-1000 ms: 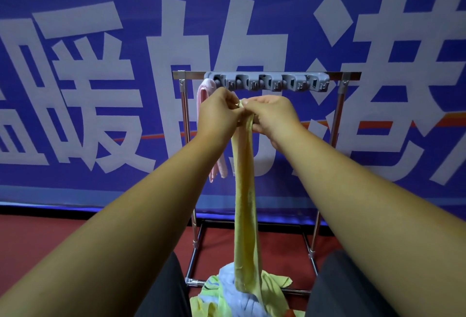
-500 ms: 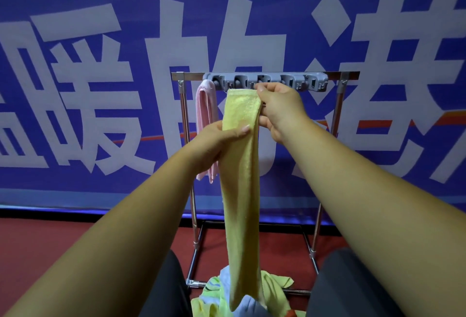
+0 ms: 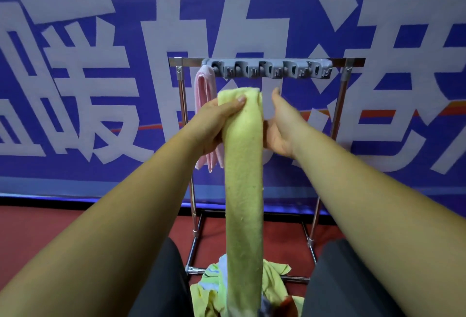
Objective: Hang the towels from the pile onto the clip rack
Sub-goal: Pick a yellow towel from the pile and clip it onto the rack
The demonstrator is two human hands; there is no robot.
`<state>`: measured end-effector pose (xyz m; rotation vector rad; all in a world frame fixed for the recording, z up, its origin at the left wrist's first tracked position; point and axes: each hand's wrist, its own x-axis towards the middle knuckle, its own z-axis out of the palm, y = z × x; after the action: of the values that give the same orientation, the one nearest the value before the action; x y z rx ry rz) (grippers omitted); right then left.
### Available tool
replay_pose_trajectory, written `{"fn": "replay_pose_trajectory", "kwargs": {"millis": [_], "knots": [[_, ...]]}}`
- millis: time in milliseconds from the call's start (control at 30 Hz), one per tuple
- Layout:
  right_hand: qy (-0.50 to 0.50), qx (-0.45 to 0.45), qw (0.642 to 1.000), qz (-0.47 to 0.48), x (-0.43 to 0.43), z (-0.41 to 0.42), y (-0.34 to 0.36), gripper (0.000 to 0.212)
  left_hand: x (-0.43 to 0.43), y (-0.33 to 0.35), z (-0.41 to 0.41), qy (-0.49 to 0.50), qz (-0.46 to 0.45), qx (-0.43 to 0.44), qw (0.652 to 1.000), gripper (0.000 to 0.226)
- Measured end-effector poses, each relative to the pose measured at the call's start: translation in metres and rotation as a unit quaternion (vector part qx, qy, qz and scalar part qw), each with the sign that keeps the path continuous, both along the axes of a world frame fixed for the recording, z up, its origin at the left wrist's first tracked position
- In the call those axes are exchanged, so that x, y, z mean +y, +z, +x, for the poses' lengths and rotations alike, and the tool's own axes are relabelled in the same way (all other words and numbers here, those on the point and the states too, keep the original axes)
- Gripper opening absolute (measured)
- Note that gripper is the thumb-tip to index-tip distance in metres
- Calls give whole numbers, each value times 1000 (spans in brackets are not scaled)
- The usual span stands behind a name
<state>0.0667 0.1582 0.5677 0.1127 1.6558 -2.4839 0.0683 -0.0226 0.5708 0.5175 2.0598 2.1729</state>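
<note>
Holding the long yellow terry towel (image 3: 243, 165) below the grey plastic clip rack (image 3: 267, 69), your left grip (image 3: 216, 121) clasps its folded top. Your right grip (image 3: 280, 125) sits at the towel's right edge, thumb clear — its fingers pass behind the cloth, so whether it grasps cannot be told. One folded pink towel (image 3: 203, 89) hangs at the rack's left end; the yellow one is unclipped, and a crumpled pile of towels (image 3: 274, 281) waits on the floor (image 3: 75, 228) — early going, I judge.
</note>
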Motion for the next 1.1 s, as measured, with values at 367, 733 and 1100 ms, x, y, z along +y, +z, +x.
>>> {"fn": "replay_pose_trajectory", "kwargs": {"millis": [367,733,1100], "knots": [[98,40,983,151,-11,11,-124,38,-13,-48,-40,103,-18,-57,993,36],[8,-12,1000,11,-4,-3,-215,32,8,-132,-82,67,-112,-172,976,67],[-76,-135,979,-133,1,-53,-245,24,11,-260,-62,50,-205,-285,935,31]]}}
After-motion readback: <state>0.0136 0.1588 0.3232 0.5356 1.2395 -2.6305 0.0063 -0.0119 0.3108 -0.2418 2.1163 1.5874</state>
